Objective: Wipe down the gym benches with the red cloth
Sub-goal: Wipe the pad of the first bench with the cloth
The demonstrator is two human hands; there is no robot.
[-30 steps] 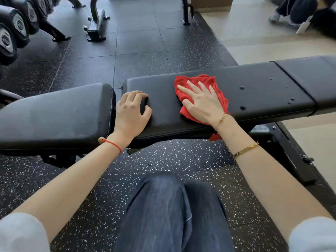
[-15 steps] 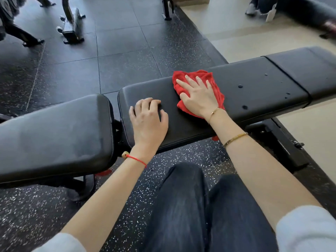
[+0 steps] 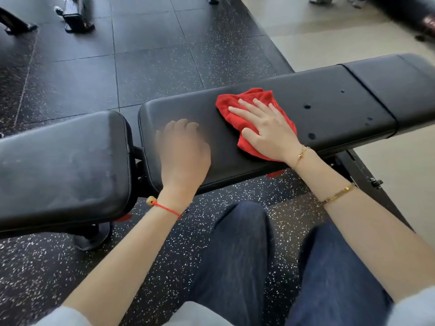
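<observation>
Black speckled rubber floor (image 3: 146,74) all around, with the gym bench running across the view, so the long back pad (image 3: 329,118) is the surface being worked on. Red cloth (image 3: 247,102) sits bunched on that pad around 1 o'clock from the middle of the shot, with the right hand (image 3: 270,132) pressing down on it, fingers straight and spread, not curled round it. Left hand (image 3: 183,154) is at about 11 o'clock, over the near end of the same pad; it's motion-blurred, so honestly can't tell what its grip is doing.

Looks like mid-wipe on the back pad. A few dark spots (image 3: 307,106) sit at 3 o'clock from the cloth, so I'd guess the next pass needs to push that way with steady pressure. Seat pad (image 3: 63,165) at 9 o'clock looks smudgy and probably still needs a turn.
</observation>
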